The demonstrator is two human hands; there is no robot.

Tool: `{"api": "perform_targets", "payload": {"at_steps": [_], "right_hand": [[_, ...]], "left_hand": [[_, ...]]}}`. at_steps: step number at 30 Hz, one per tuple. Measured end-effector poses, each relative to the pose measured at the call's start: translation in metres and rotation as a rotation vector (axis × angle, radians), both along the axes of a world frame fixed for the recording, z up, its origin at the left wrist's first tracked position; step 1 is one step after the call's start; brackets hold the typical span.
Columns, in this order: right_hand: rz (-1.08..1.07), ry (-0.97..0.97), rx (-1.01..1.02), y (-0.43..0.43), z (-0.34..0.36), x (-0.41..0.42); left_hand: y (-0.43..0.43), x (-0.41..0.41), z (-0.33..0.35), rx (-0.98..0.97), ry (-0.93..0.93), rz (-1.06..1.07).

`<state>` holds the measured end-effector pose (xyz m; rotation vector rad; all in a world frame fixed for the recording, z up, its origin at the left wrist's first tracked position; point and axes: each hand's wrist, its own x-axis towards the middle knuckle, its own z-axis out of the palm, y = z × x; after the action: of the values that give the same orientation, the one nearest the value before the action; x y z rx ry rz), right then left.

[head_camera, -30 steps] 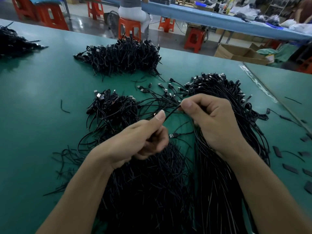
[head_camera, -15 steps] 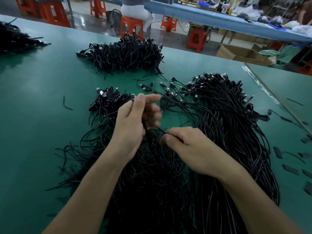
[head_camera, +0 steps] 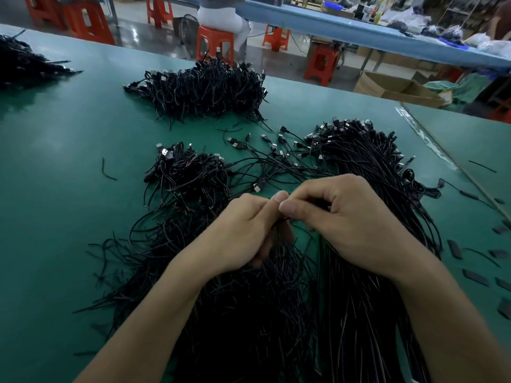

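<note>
- Factory assembly hall, cable work by the look of it.
- Long green work table (head_camera: 55,175), near, heaped with black USB cables (head_camera: 204,89) in several piles.
- Second long bench (head_camera: 359,30), blue top, far across an aisle; goods cluttered at its right end.
- Orange plastic stools (head_camera: 215,33) along the aisle, one with a seated person (head_camera: 221,16).
- Open cardboard carton (head_camera: 395,88) on the floor, far right.

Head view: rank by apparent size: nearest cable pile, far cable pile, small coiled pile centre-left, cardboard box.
1. nearest cable pile, closeness inflates it
2. far cable pile
3. small coiled pile and cardboard box look alike; box is farther, so unranked
</note>
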<state>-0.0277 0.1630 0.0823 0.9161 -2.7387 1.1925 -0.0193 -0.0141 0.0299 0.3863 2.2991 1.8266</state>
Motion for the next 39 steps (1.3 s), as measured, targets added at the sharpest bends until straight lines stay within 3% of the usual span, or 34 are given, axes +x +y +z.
{"api": "perform_targets", "payload": {"at_steps": [6, 10, 15, 18, 24, 32, 34, 36, 39], "right_hand": [[0.006, -0.026, -0.254, -0.008, -0.016, -0.005], [0.018, -0.083, -0.333, -0.007, -0.026, -0.002], [-0.103, -0.241, -0.214, -0.003, -0.040, 0.003], [-0.079, -0.261, -0.106, -0.008, -0.038, 0.007], [-0.018, -0.178, 0.056, -0.019, -0.032, 0.012], [-0.014, -0.351, 0.213, 0.001, -0.026, 0.017], [0.020, -0.286, 0.142, -0.001, -0.019, 0.018], [0.035, -0.200, 0.052, -0.005, -0.009, 0.014], [0.008, -0.064, -0.049, -0.008, -0.002, 0.004]], "left_hand": [[-0.012, 0.001, 0.011, 0.131, -0.201, -0.226], [-0.024, 0.000, 0.015, 0.426, -0.317, -0.420], [-0.031, -0.003, 0.014, 0.947, -0.348, -0.447], [-0.017, -0.001, 0.013, 1.108, -0.324, -0.361], [0.011, -0.001, 0.005, 1.081, -0.148, 0.002], [-0.009, -0.011, -0.004, 0.547, 0.236, 0.441], [-0.012, -0.011, -0.005, 0.251, 0.263, 0.418], [-0.007, -0.006, -0.004, 0.012, 0.244, 0.258], [-0.005, -0.001, 0.004, 0.094, 0.008, 0.047]]}}
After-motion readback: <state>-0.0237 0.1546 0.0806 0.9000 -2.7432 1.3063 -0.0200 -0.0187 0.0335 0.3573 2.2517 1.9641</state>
